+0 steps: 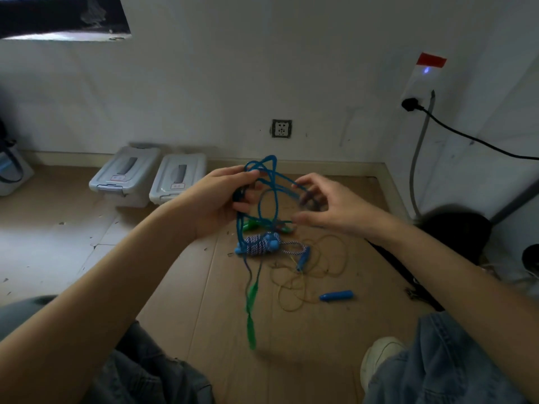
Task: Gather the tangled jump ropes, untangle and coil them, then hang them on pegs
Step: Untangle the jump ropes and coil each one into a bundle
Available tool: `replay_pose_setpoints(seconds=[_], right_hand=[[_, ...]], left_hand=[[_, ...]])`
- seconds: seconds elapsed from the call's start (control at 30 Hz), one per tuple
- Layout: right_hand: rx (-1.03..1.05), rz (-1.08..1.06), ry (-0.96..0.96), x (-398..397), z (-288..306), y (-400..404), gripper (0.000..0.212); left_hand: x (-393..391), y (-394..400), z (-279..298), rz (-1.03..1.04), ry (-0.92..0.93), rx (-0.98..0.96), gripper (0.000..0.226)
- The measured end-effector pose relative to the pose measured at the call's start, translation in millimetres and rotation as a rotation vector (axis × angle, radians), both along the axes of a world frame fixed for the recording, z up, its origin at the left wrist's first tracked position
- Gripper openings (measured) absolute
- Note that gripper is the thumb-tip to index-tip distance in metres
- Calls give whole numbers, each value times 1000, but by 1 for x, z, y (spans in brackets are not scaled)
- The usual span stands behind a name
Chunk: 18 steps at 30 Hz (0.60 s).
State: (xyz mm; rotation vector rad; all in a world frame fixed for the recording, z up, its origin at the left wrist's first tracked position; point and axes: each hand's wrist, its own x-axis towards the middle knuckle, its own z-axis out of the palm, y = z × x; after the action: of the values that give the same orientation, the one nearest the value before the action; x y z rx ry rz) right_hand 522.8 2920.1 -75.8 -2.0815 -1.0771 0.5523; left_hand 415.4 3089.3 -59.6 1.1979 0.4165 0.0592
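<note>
both hands raised over the wooden floor (335,330), a tangle of blue jump rope (269,182) strung between them. left hand (224,196): fingers curled round a bunch of the rope loops, thumb on top near the upper loop. right hand (323,208): fingertips pinching one strand, other fingers loosely spread; motion blur hides the exact contact. from the left hand the rope drops to two green handles (250,313), hanging blurred above the floor.

on the floor beneath: a blue-and-white striped rope (262,243), bundled into a coil with blue handles; just right of it a thin yellowish rope (315,269) lying in loose loops, one blue handle (337,295) at its near edge. more green and red handles show behind the hanging loops, unclear.

two grey lidded storage bins (151,176) side by side against the wall, left of the hands. wall socket (281,128) above the skirting.
</note>
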Motion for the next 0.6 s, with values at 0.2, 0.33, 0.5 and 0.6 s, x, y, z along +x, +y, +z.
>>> replay_pose_setpoints(seconds=[0.2,0.33,0.5,0.6], right_hand=[[255,30,-52,-21,4,7,17],[217,55,-19,-35,-8,17,10],[255,-8,56,-28,-5,14,8],[296,-55,32,-26,-1,8,6]], left_hand=[[6,-3,5,30,-18,-191,15],[5,-9,8,3,4,-292,17],[-2,-8,2,-135,-28,224,56],[-3,-14,-11,-157,98,572,55]])
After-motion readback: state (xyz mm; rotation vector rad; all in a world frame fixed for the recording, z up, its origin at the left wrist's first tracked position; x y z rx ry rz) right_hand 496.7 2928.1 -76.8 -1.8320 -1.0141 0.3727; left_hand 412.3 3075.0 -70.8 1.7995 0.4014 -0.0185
